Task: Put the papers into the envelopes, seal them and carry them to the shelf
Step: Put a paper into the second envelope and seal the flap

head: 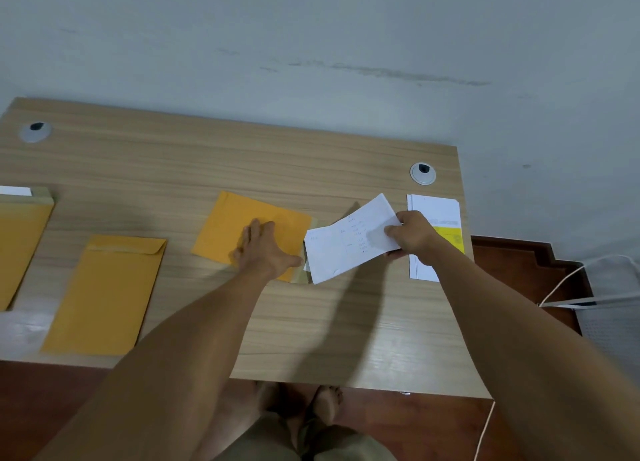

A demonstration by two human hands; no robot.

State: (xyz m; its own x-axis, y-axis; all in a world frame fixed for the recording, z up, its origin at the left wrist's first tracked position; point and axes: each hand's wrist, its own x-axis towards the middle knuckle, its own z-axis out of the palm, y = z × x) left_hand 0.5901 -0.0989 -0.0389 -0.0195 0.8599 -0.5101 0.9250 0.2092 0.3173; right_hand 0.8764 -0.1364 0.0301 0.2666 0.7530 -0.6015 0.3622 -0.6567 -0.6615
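The desk [311,322] is the largest thing here, a light wood-grain top against a grey wall [311,27], and its left part is cut off by the frame. Two round grey cable caps sit near its far edge, one at the left [34,132] and one at the right [423,174]. At the far left an envelope [17,245] is only partly in view; something white shows at its top, but I cannot tell what it is. Next to it a second envelope [107,294] lies flat with its flap folded down, smooth and yellow-brown.

My arms reach forward from the bottom of the picture. My left hand [265,249] lies flat, fingers spread, pressing on the middle envelope [242,225], which is turned at an angle; my hand hides part of it, and its mouth at the right is hard to see. My right hand [412,233] pinches the right end of a folded white paper [349,242], thumb on top, the other fingers hidden below. The paper's left edge is at the mouth of the middle envelope; whether it is already inside I cannot tell. The print on it is too small to read.

Behind my right hand a stack [433,214] of white sheets lies at the desk's right edge, with a yellow sheet [452,238] in it, partly covered by my wrist.
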